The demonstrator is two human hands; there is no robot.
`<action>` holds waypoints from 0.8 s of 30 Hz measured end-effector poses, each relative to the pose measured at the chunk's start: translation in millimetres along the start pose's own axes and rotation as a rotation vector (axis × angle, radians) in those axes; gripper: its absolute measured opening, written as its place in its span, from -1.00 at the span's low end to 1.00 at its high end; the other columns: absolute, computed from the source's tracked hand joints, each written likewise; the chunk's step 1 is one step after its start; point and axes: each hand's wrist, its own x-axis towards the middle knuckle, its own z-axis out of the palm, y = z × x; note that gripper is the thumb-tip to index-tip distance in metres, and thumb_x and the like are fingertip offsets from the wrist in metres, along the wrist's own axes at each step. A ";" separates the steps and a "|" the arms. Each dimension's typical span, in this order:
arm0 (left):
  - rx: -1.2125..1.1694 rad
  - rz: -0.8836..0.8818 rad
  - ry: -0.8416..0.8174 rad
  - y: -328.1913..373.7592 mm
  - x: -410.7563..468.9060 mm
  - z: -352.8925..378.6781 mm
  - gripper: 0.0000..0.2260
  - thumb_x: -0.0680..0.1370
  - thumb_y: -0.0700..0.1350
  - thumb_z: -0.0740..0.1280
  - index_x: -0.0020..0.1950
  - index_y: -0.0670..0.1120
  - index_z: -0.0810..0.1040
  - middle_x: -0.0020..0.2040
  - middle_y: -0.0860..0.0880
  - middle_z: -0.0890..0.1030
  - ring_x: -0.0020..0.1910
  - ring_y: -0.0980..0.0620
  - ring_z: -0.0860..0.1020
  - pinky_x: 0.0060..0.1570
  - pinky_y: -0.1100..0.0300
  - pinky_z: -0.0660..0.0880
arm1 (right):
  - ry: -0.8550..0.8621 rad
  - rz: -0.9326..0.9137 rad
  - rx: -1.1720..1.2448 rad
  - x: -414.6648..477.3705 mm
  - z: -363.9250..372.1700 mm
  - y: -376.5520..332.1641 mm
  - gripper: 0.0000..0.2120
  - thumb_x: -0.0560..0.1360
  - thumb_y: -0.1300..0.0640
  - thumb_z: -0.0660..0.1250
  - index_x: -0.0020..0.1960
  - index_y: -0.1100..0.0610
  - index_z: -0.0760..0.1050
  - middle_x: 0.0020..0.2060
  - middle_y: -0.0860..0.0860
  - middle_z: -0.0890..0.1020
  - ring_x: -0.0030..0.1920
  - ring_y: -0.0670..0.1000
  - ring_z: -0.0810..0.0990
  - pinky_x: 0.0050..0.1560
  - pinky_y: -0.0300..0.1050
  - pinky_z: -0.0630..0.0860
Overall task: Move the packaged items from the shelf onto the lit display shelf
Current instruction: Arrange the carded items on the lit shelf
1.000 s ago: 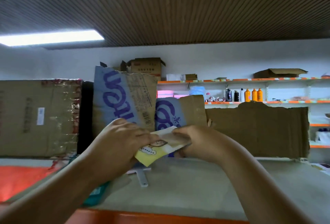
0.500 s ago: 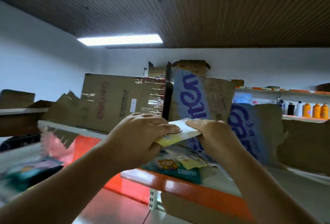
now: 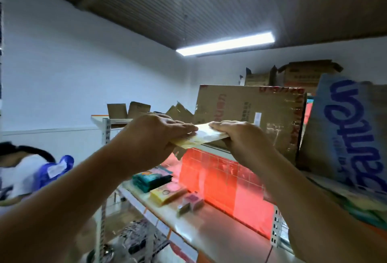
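**Step in hand: carry. One packet in the air, not yet set down.**
Left hand [image 3: 155,137] grips the left end of the flat yellow-white packet [image 3: 204,138] at centre frame, and right hand [image 3: 245,139] pinches its right end, fingers over the top. The packet is held level, above the lit shelf [image 3: 217,231] at lower centre, where other packs [image 3: 154,180] already lie. Judged next: lower it onto bare shelf beside those packs, then let go.

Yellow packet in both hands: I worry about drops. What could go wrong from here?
The yellow packet is pinched only at its ends by the left hand and right hand, so it may bend or slip. The lit shelf below holds teal packs and a small pink box; setting the packet down could knock them.
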 end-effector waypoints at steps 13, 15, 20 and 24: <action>0.206 -0.120 -0.092 -81.3 -78.0 6.5 -0.54 0.42 -0.23 0.56 0.28 0.08 0.66 0.00 0.01 0.75 -0.16 0.02 0.72 -0.18 0.10 0.67 | -0.114 -0.040 0.270 42.7 106.6 -67.3 -0.72 0.53 -0.01 0.25 0.20 -0.06 0.56 0.06 -0.11 0.69 0.06 0.02 0.65 0.00 0.01 0.58; 0.231 -0.129 -0.104 -90.2 -81.8 16.0 -0.51 0.37 -0.25 0.60 0.26 0.06 0.67 -0.03 -0.01 0.75 -0.22 -0.01 0.71 -0.25 0.08 0.67 | -0.166 0.059 0.340 45.3 118.8 -62.7 -0.68 0.54 -0.07 0.32 0.29 -0.12 0.52 0.07 -0.06 0.69 0.04 0.05 0.65 0.02 0.00 0.59; 0.268 -0.099 -0.119 -108.2 -85.4 46.6 -0.49 0.29 -0.25 0.65 0.21 -0.01 0.70 -0.08 -0.04 0.75 -0.28 -0.06 0.69 -0.28 0.04 0.66 | -0.366 0.180 0.524 53.1 156.6 -45.9 -0.75 0.49 -0.27 0.28 0.03 -0.15 0.54 -0.11 -0.03 0.66 -0.09 0.19 0.64 -0.10 0.13 0.58; 0.294 -0.033 -0.113 -131.1 -81.7 81.5 -0.52 0.27 -0.19 0.65 0.17 -0.01 0.71 -0.04 0.00 0.75 -0.22 -0.05 0.71 -0.21 0.05 0.63 | -0.494 0.240 0.804 61.2 197.2 -27.6 -0.72 0.52 -0.12 0.33 0.14 0.01 0.58 -0.16 0.02 0.63 -0.19 0.12 0.60 -0.20 -0.01 0.46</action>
